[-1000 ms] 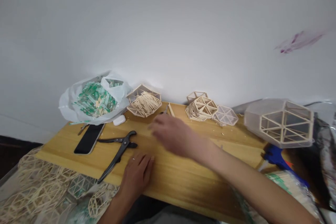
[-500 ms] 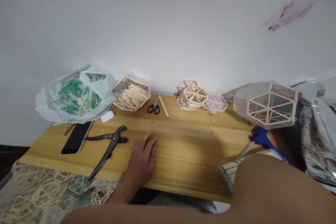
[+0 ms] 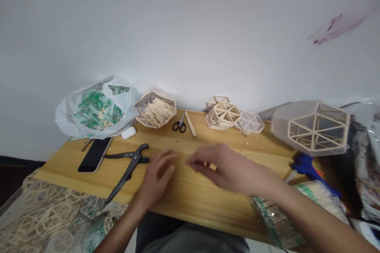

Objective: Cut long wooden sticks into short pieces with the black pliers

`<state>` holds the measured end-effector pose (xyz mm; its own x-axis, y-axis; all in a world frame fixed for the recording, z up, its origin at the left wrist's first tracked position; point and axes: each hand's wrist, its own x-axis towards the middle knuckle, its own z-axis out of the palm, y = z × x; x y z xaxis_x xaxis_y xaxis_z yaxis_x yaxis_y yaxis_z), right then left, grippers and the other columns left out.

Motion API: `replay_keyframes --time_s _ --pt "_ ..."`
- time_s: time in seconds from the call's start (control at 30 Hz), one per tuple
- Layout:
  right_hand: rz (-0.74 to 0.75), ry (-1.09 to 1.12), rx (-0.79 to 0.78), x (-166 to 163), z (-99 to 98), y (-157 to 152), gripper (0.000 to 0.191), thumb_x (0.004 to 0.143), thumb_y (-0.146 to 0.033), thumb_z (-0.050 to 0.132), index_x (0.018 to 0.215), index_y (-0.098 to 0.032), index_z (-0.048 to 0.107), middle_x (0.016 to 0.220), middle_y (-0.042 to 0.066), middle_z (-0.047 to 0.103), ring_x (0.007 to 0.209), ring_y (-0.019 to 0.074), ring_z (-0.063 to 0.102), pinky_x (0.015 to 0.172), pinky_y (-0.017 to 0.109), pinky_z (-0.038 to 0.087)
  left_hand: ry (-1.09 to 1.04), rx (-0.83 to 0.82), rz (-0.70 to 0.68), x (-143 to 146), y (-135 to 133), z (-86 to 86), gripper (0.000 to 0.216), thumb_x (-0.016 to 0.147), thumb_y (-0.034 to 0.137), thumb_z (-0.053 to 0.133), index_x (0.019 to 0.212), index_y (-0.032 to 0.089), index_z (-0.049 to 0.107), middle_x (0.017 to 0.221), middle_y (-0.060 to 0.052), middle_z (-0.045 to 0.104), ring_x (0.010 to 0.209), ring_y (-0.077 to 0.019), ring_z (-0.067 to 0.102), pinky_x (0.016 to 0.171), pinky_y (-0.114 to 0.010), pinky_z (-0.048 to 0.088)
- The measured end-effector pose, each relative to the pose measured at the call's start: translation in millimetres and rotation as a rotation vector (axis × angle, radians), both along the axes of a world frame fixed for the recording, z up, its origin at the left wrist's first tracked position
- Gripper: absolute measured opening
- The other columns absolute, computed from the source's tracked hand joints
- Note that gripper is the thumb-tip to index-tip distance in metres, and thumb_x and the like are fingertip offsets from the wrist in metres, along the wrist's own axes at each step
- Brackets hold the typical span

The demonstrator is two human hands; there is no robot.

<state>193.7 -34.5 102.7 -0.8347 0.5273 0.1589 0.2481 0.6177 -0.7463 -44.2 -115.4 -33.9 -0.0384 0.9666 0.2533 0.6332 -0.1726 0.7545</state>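
My left hand (image 3: 156, 180) hovers over the wooden table with its fingers apart and nothing visible in it. To its right, my right hand (image 3: 219, 164) is over the middle of the table, blurred, its thumb and fingers drawn together in a pinch. Whatever those fingertips hold, if anything, cannot be made out. Black long-handled pliers (image 3: 134, 161) lie just left of my left hand. Beneath my right forearm is a clear plastic pack of wooden sticks (image 3: 285, 221) with green markings. Beyond the hands lie small scissors (image 3: 179, 125) and a few straight sticks (image 3: 190, 123).
A white bag of green-and-clear wrappers (image 3: 97, 110), a stick-filled hexagonal holder (image 3: 157, 111), stacked hexagonal stick frames (image 3: 223, 115) and a large stick-framed lantern shape (image 3: 314, 128) line the wall. A phone (image 3: 95, 155) lies left. A blue glue gun (image 3: 303, 165) is at right. More frames (image 3: 44, 213) fill the lower left.
My right arm has swung from the stick pack at the right to the middle of the table. My left hand has lifted from lying flat, with fingers curved. The view has shifted slightly.
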Motion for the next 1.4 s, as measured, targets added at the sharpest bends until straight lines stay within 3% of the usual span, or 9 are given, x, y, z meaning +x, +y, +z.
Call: replay_keyframes --time_s 0.13,0.37,0.53,0.73,0.93,1.13,1.23,1.33,1.4 --pt "-0.277 0.022 -0.062 20 -50.9 36 0.024 0.099 -0.027 0.055 0.108 -0.016 0.074 0.085 0.007 0.076 0.069 0.0156 0.066 0.064 0.025 0.048 -0.123 0.003 0.049 -19 10 8.5 0.03 0.095 0.036 0.056 0.12 0.026 0.07 0.145 -0.009 0.059 0.135 -0.0268 0.054 0.113 -0.045 0.041" --pt "-0.426 0.199 -0.341 28 -112.2 52 0.036 0.092 -0.046 0.061 0.098 -0.013 0.075 0.067 0.002 0.063 0.055 0.0123 0.047 0.051 0.025 0.035 -0.469 -0.579 -0.087 -8 8 1.9 0.038 0.093 0.051 0.054 0.094 0.015 0.067 0.074 -0.007 0.073 0.057 -0.0196 0.069 0.055 -0.033 0.058" --pt "-0.478 0.186 -0.395 33 -117.6 56 0.039 0.087 -0.051 0.065 0.089 -0.013 0.073 0.056 -0.005 0.042 0.052 0.0102 0.031 0.049 0.025 0.022 0.059 -0.043 0.012 8 15 5.8 0.038 0.095 0.035 0.055 0.131 0.023 0.062 0.15 -0.013 0.053 0.14 -0.0291 0.049 0.113 -0.053 0.043" --pt "-0.509 0.271 -0.418 36 -114.0 60 0.035 0.083 -0.048 0.067 0.085 -0.013 0.071 0.055 -0.007 0.035 0.051 0.0093 0.029 0.05 0.026 0.02 0.404 0.009 -0.617 85 -8 9.7 0.047 0.098 0.028 0.049 0.145 0.022 0.052 0.157 -0.01 0.047 0.148 -0.0245 0.038 0.12 -0.047 0.039" --pt "-0.546 0.277 -0.408 39 -118.5 64 0.035 0.083 -0.047 0.067 0.085 -0.013 0.071 0.055 -0.007 0.036 0.052 0.0092 0.029 0.051 0.025 0.02 0.543 0.157 -0.727 180 -88 -39.8 0.072 0.093 0.048 0.055 0.147 0.001 0.047 0.152 -0.022 0.048 0.142 -0.0337 0.046 0.116 -0.047 0.045" --pt "-0.564 0.243 -0.392 39 -120.7 67 0.035 0.083 -0.047 0.066 0.084 -0.013 0.07 0.055 -0.007 0.037 0.053 0.0097 0.03 0.052 0.025 0.022 0.353 0.266 -1.187 217 -126 -75.9 0.03 0.098 0.039 0.048 0.116 0.043 0.072 0.112 0.003 0.078 0.102 -0.0137 0.074 0.082 -0.025 0.06" --pt "-0.595 0.237 -0.359 39 -119.5 67 0.033 0.083 -0.046 0.065 0.083 -0.013 0.07 0.057 -0.006 0.039 0.054 0.0098 0.031 0.052 0.025 0.023 0.386 0.245 -0.99 203 -108 -64.3 0.03 0.094 0.025 0.053 0.117 0.023 0.072 0.109 -0.009 0.078 0.102 -0.0219 0.074 0.099 -0.037 0.058" --pt "-0.599 0.232 -0.342 38 -118.2 68 0.033 0.083 -0.046 0.065 0.083 -0.014 0.071 0.057 -0.006 0.04 0.054 0.0098 0.031 0.052 0.025 0.024 0.502 0.222 -0.486 190 -94 -50.1 0.052 0.091 0.035 0.058 0.134 0.006 0.06 0.139 -0.026 0.061 0.131 -0.0381 0.056 0.108 -0.056 0.048" --pt "-0.595 0.233 -0.349 37 -118.7 68 0.034 0.083 -0.047 0.065 0.084 -0.013 0.071 0.056 -0.006 0.04 0.054 0.0098 0.031 0.052 0.025 0.024 0.539 0.275 -0.498 192 -96 -49.2 0.065 0.089 0.049 0.06 0.135 0.003 0.059 0.144 -0.028 0.055 0.136 -0.0415 0.05 0.107 -0.057 0.047"
